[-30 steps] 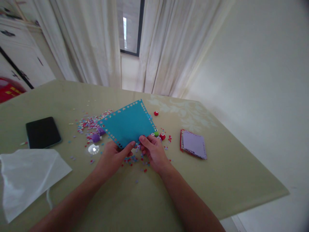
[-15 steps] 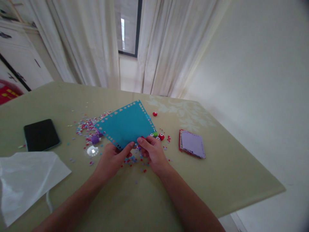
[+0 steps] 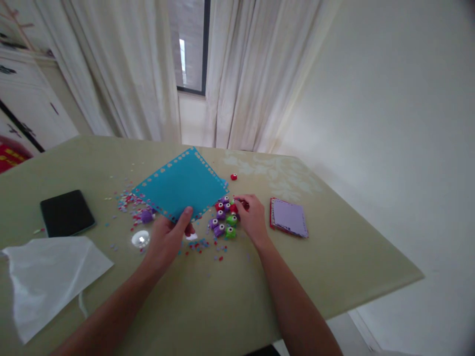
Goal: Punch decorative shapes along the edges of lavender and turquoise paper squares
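My left hand [image 3: 171, 236] grips the near edge of a blue paper card [image 3: 181, 185], thumb on top. Small cut-outs run along the card's edges. My right hand [image 3: 253, 217] is just right of a cluster of small paper punches [image 3: 220, 215], purple, red and green, each with an eye-like white-and-dark spot. Its thumb and fingers are closed around a red paper punch [image 3: 245, 203], mostly hidden by the fingers. A purple paper punch [image 3: 147, 216] lies left of the card, and a lone red one [image 3: 233, 176] sits beyond the card's right corner.
Punched paper bits [image 3: 128, 200] are scattered around the card. A clear round dome [image 3: 141, 239] lies left of my left hand. Farther left are a dark tablet or phone [image 3: 67, 213] and a white sheet [image 3: 55, 277]. Stacked purple-topped cards [image 3: 289, 217] lie right.
My right hand has left the card's near edge and moved right to the punches. The card, still in my left hand, has shifted left, and more of the cluster shows.
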`<action>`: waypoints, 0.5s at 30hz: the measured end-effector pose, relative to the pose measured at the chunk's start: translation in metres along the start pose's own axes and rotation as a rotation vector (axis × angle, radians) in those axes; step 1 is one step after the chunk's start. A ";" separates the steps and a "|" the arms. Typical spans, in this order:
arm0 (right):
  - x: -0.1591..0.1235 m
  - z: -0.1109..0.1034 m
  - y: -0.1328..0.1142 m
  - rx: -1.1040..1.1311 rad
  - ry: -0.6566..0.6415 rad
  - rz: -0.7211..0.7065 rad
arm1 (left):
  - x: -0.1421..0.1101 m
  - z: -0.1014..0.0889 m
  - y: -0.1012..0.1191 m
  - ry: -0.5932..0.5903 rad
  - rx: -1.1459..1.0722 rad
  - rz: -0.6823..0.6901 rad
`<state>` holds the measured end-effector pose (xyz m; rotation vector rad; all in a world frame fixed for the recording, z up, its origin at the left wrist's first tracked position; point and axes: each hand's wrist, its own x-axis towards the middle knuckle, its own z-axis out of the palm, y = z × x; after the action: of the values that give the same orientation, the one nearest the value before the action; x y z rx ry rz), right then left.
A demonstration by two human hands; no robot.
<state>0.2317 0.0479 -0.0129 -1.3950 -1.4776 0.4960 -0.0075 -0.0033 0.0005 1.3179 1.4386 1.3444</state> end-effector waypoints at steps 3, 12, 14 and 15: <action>0.000 0.002 0.007 -0.152 -0.072 -0.033 | 0.010 -0.004 -0.001 0.091 -0.187 -0.072; -0.023 0.029 -0.027 -0.292 -0.108 -0.361 | 0.032 -0.025 0.001 0.352 -0.255 0.028; -0.026 0.048 -0.044 -0.377 -0.268 -0.441 | 0.033 -0.027 0.001 0.372 -0.267 0.062; -0.027 0.059 -0.053 -0.433 -0.362 -0.479 | 0.034 -0.028 0.001 0.385 -0.275 0.072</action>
<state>0.1501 0.0296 -0.0032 -1.2424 -2.2386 0.1245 -0.0405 0.0241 0.0102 0.9745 1.3952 1.8459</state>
